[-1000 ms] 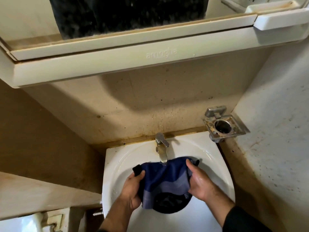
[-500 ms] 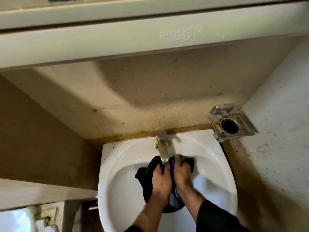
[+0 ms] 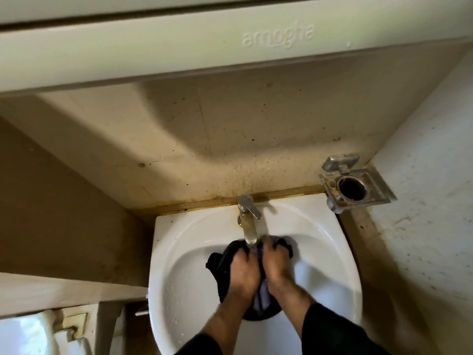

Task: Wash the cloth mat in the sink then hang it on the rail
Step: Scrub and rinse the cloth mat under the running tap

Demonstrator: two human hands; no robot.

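Observation:
A dark blue cloth mat [image 3: 220,267] is bunched up in the white sink [image 3: 179,252], just under the spout of the metal tap [image 3: 248,221]. My left hand [image 3: 242,274] grips the bunched cloth on its left side. My right hand [image 3: 275,265] grips it on the right, knuckles close against the left hand. A paler blue fold [image 3: 261,298] shows between my wrists. Most of the mat is hidden under my hands. No rail is in view.
A metal holder [image 3: 353,187] with a round hole is fixed to the wall at the sink's right rear corner. A cream cabinet shelf [image 3: 230,44] overhangs above. A ledge and white fixture [image 3: 38,329] sit at the lower left.
A second ago the mat was spread between my hands; since then they came together and bunched it under the tap. My view has tilted downward and closer.

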